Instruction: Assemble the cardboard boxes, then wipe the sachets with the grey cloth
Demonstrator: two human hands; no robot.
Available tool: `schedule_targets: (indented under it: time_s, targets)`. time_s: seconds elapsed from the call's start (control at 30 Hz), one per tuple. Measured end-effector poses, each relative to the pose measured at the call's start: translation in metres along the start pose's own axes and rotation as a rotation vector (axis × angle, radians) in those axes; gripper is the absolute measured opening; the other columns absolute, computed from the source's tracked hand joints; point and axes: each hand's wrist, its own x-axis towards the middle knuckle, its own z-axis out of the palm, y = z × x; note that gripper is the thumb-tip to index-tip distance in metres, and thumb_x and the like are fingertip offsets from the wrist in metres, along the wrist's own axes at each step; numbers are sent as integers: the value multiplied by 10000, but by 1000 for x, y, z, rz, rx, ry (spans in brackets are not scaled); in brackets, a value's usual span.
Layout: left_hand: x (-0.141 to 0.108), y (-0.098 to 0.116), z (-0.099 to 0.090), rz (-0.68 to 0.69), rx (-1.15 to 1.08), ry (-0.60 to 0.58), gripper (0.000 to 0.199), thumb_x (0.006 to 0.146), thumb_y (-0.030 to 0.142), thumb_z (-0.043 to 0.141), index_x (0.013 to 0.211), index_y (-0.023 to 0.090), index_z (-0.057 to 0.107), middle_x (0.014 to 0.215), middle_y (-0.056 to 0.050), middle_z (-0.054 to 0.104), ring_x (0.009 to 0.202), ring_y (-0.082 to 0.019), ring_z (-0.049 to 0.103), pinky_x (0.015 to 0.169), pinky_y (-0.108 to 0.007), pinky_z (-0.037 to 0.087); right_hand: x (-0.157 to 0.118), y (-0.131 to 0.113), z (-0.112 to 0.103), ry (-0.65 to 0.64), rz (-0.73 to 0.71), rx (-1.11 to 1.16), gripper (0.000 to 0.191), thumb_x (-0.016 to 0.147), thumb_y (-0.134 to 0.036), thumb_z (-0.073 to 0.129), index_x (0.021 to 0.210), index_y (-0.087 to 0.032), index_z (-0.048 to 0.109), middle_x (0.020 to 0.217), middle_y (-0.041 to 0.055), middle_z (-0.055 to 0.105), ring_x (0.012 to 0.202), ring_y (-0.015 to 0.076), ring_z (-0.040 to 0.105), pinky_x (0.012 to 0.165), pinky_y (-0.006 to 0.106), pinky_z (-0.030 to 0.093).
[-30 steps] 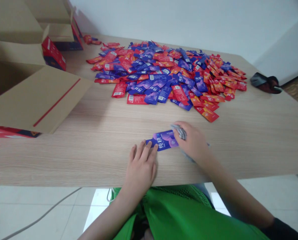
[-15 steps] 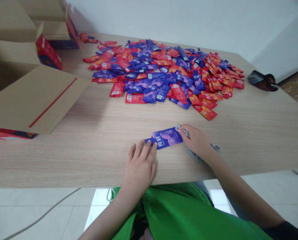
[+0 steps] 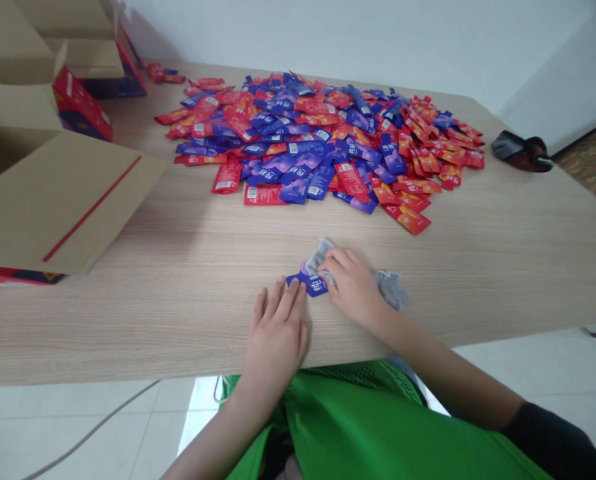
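A blue sachet (image 3: 314,285) with white lettering and a purple picture lies flat on the table. Fingers outstretched, my left hand (image 3: 277,330) presses on its left end. My right hand (image 3: 351,283) is closed on a grey cloth (image 3: 321,253) and rests over the sachet's right part, hiding most of it. Just right of that hand, a second grey cloth piece (image 3: 392,289) sits on the table; whether it joins the held one I cannot tell.
A wide heap of red and blue sachets (image 3: 298,143) spreads across the table's back. Open cardboard boxes (image 3: 93,207) stand at the left, one flap reaching over the table (image 3: 188,320). A dark, shiny crumpled item (image 3: 521,152) lies far right.
My right hand has slid left with the cloth, from the sachet's right end to over its middle. My left hand still presses the left end. The view has shifted slightly.
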Motion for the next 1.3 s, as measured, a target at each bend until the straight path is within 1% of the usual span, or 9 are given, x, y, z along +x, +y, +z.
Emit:
schedule_targets:
  time_s: [0.13,0.23,0.37,0.53,0.87,1.0,1.13,1.2,1.3]
  targets:
    - [0,0,-1,-11,-6,-12,525,908,175,413,1426,123,481,1496,-85,482,1413,-305,392,1152,-549,332,-13,47,-16,72,157,30,152,856,-111,500,860,-199,623,949,88,624,934,259,574,852,401,470]
    - [-1,0,0,-10,-6,-15,523,905,176,419,1421,123,488,1493,-90,485,1410,-307,398,1152,-551,335,-15,62,-28,102,235,68,137,858,-134,492,833,-202,608,916,81,618,885,248,591,821,392,476]
    - [-1,0,0,-1,2,-10,521,904,174,416,1415,111,495,1492,-100,484,1403,-319,406,1144,-560,341,-7,28,-30,188,156,151,147,914,-158,473,931,-209,610,974,79,613,937,227,589,856,367,467]
    - [1,0,-2,-7,14,-23,534,889,150,407,1414,122,500,1488,-91,490,1414,-311,392,1152,-549,333,1,-18,-9,-42,-120,63,155,925,-148,496,914,-205,640,993,80,654,945,241,547,849,386,450]
    - [4,6,0,-38,43,-19,553,868,140,409,1412,103,501,1481,-117,494,1395,-344,413,1121,-586,357,-18,61,-25,52,242,11,107,832,-119,544,792,-209,587,902,71,625,907,253,573,830,392,462]
    - [6,2,-1,-13,6,-19,549,854,156,432,1393,105,521,1482,-115,498,1412,-335,388,1140,-569,342,-9,34,-26,164,152,133,116,882,-139,513,863,-213,600,939,71,611,929,233,582,839,375,470]
    - [8,-2,-2,17,-20,-22,575,826,132,437,1393,86,516,1483,-108,499,1427,-333,361,1162,-555,319,2,-6,-15,17,-110,100,147,931,-165,491,960,-204,630,1030,87,622,969,233,555,868,383,459]
    - [9,-2,-3,6,-20,-21,573,816,112,428,1380,88,530,1464,-104,522,1417,-332,378,1156,-553,331,4,-9,-9,-66,-145,20,141,919,-163,509,953,-203,640,1042,93,632,961,249,538,849,399,453]
    - [10,-1,-3,-3,-25,-24,580,794,77,425,1359,115,554,1473,-87,513,1397,-318,415,1142,-541,357,0,15,-8,-74,-43,14,149,881,-122,528,930,-208,639,1044,86,636,976,253,531,849,396,451]
